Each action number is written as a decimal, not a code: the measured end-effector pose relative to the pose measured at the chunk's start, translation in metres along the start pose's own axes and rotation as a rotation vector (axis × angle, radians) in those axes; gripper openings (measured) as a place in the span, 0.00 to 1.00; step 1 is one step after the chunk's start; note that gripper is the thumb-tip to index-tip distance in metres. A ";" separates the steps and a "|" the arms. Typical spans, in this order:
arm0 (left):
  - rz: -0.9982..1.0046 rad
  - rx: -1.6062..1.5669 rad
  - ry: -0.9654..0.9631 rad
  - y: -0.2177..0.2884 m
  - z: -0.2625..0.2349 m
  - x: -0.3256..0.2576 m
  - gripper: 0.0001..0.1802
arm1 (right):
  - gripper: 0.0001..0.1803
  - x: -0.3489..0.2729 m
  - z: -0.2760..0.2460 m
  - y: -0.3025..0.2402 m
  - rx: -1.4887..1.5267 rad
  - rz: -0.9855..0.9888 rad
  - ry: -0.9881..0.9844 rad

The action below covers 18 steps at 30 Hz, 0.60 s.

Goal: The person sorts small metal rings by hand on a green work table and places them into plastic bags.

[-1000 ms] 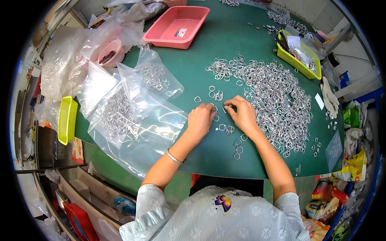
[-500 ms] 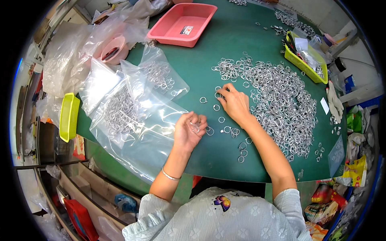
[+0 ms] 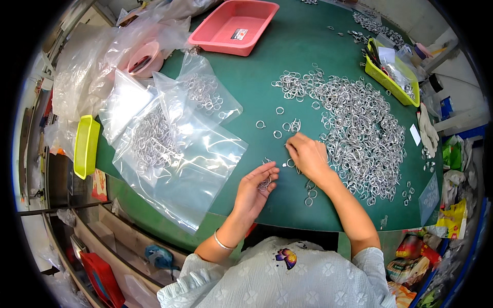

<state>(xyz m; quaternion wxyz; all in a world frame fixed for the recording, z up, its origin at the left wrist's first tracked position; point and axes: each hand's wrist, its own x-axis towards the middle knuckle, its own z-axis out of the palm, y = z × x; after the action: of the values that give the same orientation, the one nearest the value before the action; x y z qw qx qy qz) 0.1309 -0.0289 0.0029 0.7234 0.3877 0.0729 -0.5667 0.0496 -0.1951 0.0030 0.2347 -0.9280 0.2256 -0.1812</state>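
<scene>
Several silver metal rings (image 3: 265, 184) lie in my left hand (image 3: 250, 191), whose fingers curl round them just above the table's near part. To its right, my right hand (image 3: 309, 158) is low over the green table, thumb and fingers drawn together. Whatever is between those fingertips is hidden. A loose ring (image 3: 291, 163) shows beside my right thumb, and a small cluster of rings (image 3: 295, 126) sits just beyond the fingers. More single rings are scattered farther left. The large pile of rings (image 3: 359, 138) spreads to the right of my right hand.
Clear plastic bags (image 3: 205, 149) with rings inside cover the table's left. A pink tray (image 3: 210, 43) stands at the back, a pink bowl (image 3: 154, 65) left of it. A yellow-green basket (image 3: 86, 149) is at the left edge, another basket (image 3: 385, 82) holding items at the right.
My right hand has come nearer and slightly right. My left hand has moved right and nearer, off the bag's edge. A small ring cluster now shows where my right hand was.
</scene>
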 end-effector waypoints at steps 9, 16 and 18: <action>-0.144 -0.337 -0.222 -0.017 0.018 -0.005 0.23 | 0.10 -0.041 -0.037 -0.008 0.765 0.442 -0.218; -0.235 -0.389 -0.183 -0.041 -0.006 -0.004 0.17 | 0.15 -0.065 -0.055 0.021 -0.239 0.351 0.208; -0.293 -0.453 -0.313 -0.041 -0.012 -0.006 0.15 | 0.17 -0.075 -0.045 0.022 -0.401 0.323 0.109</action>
<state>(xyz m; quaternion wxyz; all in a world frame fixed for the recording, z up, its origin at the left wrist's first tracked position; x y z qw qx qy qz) 0.0973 -0.0188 -0.0217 0.7044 0.1099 0.1404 -0.6871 -0.0397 -0.1904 0.0113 0.0595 -0.8968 0.4145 -0.1427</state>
